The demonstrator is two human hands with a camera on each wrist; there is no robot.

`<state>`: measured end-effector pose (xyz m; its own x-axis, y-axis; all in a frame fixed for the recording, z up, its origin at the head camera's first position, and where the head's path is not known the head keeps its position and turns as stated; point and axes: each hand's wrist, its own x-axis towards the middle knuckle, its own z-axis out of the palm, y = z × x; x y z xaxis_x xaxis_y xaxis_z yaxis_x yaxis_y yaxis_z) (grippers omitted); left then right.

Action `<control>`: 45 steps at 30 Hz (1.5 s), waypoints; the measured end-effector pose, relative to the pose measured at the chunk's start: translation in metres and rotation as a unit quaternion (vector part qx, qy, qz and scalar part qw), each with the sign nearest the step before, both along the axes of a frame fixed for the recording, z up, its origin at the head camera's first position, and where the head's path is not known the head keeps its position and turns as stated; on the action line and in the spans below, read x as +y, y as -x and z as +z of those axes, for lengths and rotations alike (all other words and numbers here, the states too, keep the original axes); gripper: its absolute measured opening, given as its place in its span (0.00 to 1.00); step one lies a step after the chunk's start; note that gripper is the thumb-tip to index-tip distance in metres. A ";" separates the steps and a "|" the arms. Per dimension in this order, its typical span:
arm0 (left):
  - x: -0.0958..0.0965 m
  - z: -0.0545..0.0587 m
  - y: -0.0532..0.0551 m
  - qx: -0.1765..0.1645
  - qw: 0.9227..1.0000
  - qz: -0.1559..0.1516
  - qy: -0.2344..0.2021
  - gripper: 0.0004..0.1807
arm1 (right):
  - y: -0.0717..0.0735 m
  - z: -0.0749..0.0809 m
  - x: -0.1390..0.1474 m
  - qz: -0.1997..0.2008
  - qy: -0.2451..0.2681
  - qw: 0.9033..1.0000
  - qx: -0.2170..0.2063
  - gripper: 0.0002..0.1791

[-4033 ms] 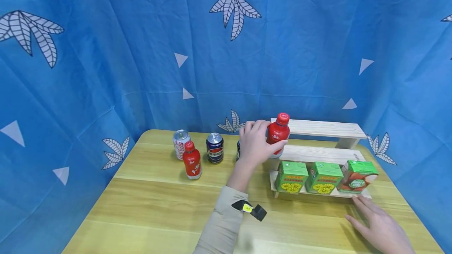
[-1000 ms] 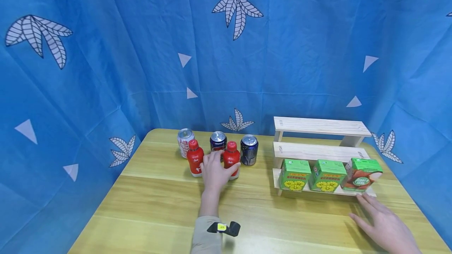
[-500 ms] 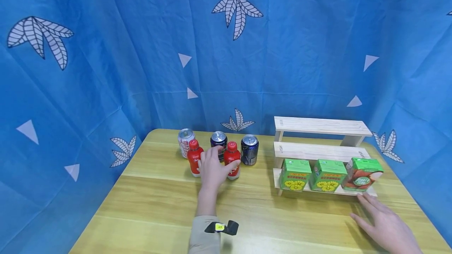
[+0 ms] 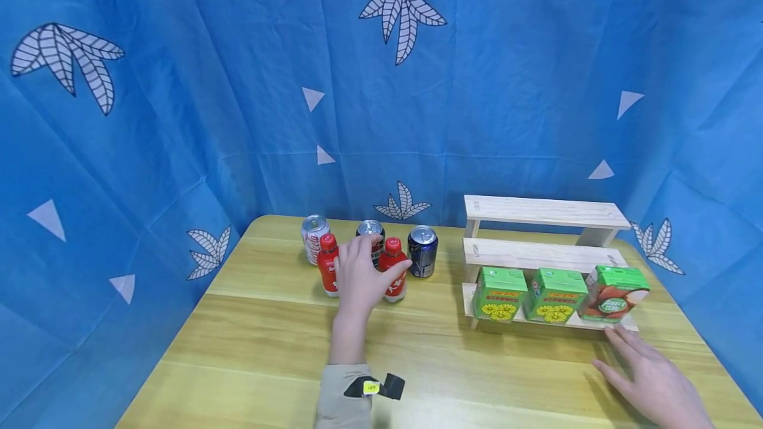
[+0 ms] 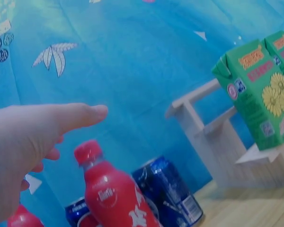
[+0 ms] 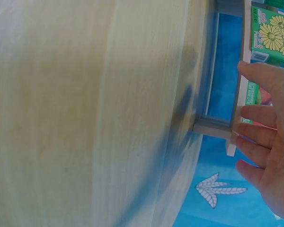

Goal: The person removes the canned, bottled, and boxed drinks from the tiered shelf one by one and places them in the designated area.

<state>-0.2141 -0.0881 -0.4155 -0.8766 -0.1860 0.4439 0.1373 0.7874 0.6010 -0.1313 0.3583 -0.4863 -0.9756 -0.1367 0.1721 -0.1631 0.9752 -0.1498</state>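
Red bottle (image 4: 391, 259) just beside the left hand (image 4: 360, 278)

It stands upright on the table (image 4: 429, 369), partly behind the loosely spread hand's outstretched thumb. Dark cans (image 4: 422, 253) stand close by; tabletop stretches in front and across to the shelf (image 4: 545, 254), where the relaxed right hand (image 4: 654, 379) borders the front edge. The bottle is white-patterned, red-capped.

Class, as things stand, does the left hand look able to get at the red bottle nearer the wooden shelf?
Probably yes. The left hand holds nothing and is right beside the red bottle; the left wrist view shows its thumb clear of the cap, and the blue cans stand farther back.
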 end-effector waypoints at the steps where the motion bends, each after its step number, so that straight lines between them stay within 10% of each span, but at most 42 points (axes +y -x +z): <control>1: 0.001 0.002 -0.001 0.002 1.000 -0.004 0.000 0.39 | 0.000 0.000 0.000 0.000 0.000 1.000 0.001 0.44; 18: 0.043 0.020 -0.010 0.049 0.994 -0.076 0.055 0.40 | 0.000 0.002 0.002 -0.005 -0.001 1.000 -0.010 0.44; 32: 0.078 0.004 -0.005 0.084 0.979 -0.162 0.093 0.38 | 0.001 0.004 0.000 -0.005 -0.006 1.000 -0.018 0.44; 45: 0.106 -0.011 -0.001 0.024 0.971 -0.181 0.156 0.41 | -0.001 0.004 -0.002 -0.007 -0.005 1.000 -0.018 0.44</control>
